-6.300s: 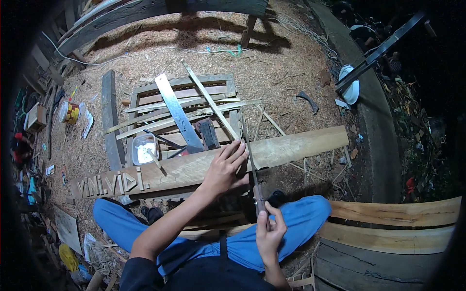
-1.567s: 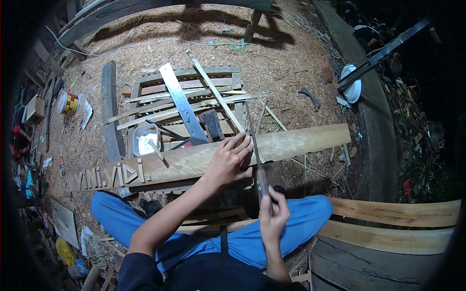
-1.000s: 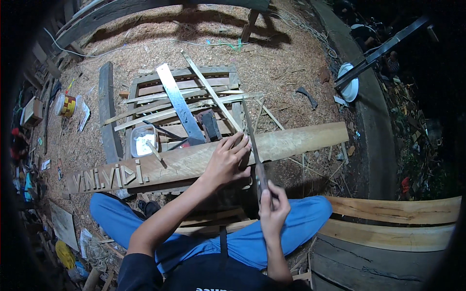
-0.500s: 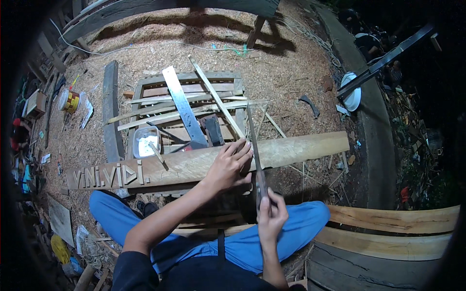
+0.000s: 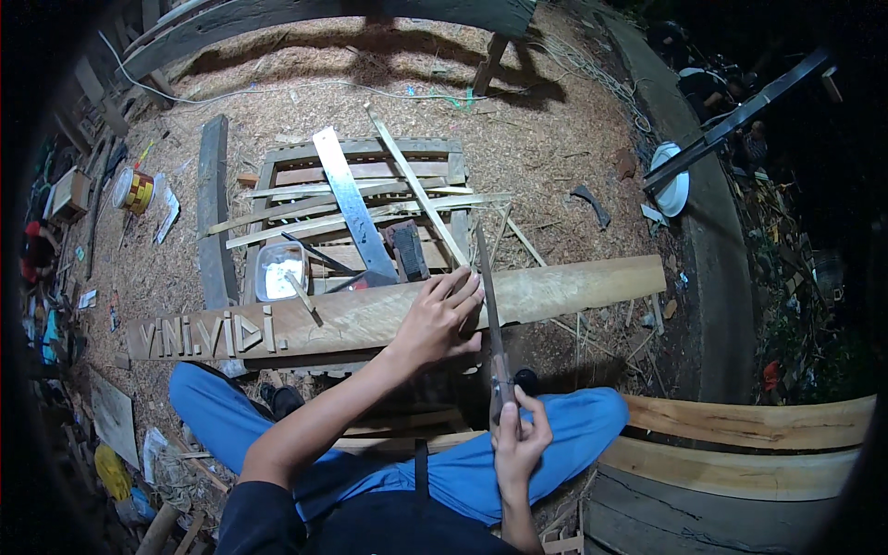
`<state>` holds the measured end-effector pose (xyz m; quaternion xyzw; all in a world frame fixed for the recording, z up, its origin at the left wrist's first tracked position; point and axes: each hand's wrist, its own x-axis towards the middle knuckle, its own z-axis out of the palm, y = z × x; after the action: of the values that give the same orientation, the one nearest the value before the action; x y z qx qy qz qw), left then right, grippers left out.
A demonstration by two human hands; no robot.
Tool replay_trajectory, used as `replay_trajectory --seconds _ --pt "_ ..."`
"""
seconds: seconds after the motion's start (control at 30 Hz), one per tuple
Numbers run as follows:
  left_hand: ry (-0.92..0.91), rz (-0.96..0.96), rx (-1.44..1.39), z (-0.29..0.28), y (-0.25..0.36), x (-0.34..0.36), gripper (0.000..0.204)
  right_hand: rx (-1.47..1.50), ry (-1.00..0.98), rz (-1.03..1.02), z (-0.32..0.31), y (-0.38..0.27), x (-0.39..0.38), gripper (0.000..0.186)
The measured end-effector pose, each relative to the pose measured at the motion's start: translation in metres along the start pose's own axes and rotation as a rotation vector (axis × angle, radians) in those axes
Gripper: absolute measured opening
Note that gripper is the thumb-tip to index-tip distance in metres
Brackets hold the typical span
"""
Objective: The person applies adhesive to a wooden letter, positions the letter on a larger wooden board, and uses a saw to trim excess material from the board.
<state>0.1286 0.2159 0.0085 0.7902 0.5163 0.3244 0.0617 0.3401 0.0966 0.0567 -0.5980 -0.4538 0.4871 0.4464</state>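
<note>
A long wooden board (image 5: 583,285) lies across in front of me, with pale wooden letter pieces (image 5: 250,334) on its left part. My left hand (image 5: 439,314) rests on the board, its fingers bent and pressed over the near end of a thin wooden strip (image 5: 414,181). My right hand (image 5: 521,437) grips the handle of a narrow saw (image 5: 490,301), seen nearly edge-on, so its teeth cannot be made out. The saw's blade points away from me across the board, just right of my left fingertips.
Behind the board, a slatted wooden pallet (image 5: 453,166) bears more strips, a broad metal blade (image 5: 347,203) and a dark block (image 5: 405,250). A plastic tub (image 5: 278,270) of white stuff stands left of them. Planks (image 5: 749,424) lie at right. Shavings cover the ground.
My right hand has drawn the saw back toward my body, and the blade's tip sits nearer. The left hand stays in place on the strip.
</note>
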Motion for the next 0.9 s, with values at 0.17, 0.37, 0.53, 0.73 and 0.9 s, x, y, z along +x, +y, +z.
replay_trajectory --seconds 0.17,0.37,0.53,0.73,0.9 --pt "0.004 -0.021 0.021 -0.001 -0.001 0.002 0.072 -0.015 0.013 -0.018 0.019 -0.011 0.031 0.029" --pt "0.021 -0.019 0.0 0.001 0.0 0.001 0.07 -0.043 0.027 -0.065 0.007 -0.005 0.01 0.026" --pt "0.008 -0.014 0.006 0.006 -0.004 -0.002 0.074 -0.015 0.025 -0.063 0.011 -0.006 0.018 0.026" --pt "0.004 -0.033 0.02 0.002 0.003 0.003 0.076 -0.066 0.024 -0.031 0.015 -0.019 0.022 0.026" --pt "-0.013 -0.024 -0.005 0.001 0.001 0.002 0.079 -0.019 0.019 -0.063 -0.002 -0.004 0.007 0.027"
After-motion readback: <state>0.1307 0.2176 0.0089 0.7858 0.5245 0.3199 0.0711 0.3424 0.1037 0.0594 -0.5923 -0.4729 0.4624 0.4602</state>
